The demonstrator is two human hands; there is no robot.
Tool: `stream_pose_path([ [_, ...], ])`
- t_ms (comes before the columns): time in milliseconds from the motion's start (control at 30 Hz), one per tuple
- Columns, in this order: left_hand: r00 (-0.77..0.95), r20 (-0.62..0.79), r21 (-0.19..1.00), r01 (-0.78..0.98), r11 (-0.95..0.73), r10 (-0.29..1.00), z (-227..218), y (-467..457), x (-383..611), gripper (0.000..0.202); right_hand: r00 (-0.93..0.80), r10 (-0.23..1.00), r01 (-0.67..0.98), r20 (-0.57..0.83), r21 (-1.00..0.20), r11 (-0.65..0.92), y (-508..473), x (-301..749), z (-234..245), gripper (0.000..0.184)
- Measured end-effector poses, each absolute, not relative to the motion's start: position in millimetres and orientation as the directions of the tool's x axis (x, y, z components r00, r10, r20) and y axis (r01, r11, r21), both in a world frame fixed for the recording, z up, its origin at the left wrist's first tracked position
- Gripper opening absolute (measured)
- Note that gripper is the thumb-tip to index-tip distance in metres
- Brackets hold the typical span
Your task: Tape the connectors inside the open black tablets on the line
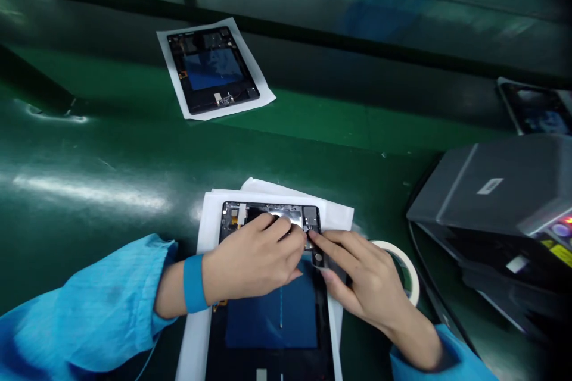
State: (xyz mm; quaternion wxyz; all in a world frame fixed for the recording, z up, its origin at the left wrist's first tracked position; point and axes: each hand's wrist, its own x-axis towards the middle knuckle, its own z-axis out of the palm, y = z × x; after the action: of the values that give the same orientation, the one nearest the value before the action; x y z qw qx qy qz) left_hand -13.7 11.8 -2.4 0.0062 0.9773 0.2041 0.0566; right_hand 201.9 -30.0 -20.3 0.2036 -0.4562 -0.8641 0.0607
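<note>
An opened tablet lies on white paper sheets in front of me, its inner parts and blue battery area showing. My left hand, with a blue wrist strap on its wrist, reaches across the tablet's upper half. Its fingers are curled together over a shiny metal plate; whatever they pinch is hidden. From the right, my right hand rests at the tablet's upper right edge. The index fingertip touches the frame near the corner, and the thumb is apart from it, lower down the same edge.
Another opened tablet lies on white paper farther back. A roll of tape sits beside my right hand. A grey machine with lit indicators stands at the right, and part of a further tablet shows behind it on the green bench.
</note>
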Motion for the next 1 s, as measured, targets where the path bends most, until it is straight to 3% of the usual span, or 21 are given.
stream_pose_path([
  [67,0.910,0.106,0.046,0.397,-0.917,0.400,-4,11,-14,0.032,-0.437,0.827,0.784,0.353,-0.301,0.542,-26,200,-21,0.025],
  [200,0.908,0.114,0.051,0.399,-0.916,0.402,-6,12,-14,0.031,-0.391,0.806,0.847,0.444,-0.168,0.504,-16,196,-25,0.021],
  [1000,0.903,0.152,0.031,0.403,-0.915,0.403,-4,11,-14,0.032,-0.465,0.782,0.839,0.416,-0.075,0.539,-19,194,-24,0.018],
])
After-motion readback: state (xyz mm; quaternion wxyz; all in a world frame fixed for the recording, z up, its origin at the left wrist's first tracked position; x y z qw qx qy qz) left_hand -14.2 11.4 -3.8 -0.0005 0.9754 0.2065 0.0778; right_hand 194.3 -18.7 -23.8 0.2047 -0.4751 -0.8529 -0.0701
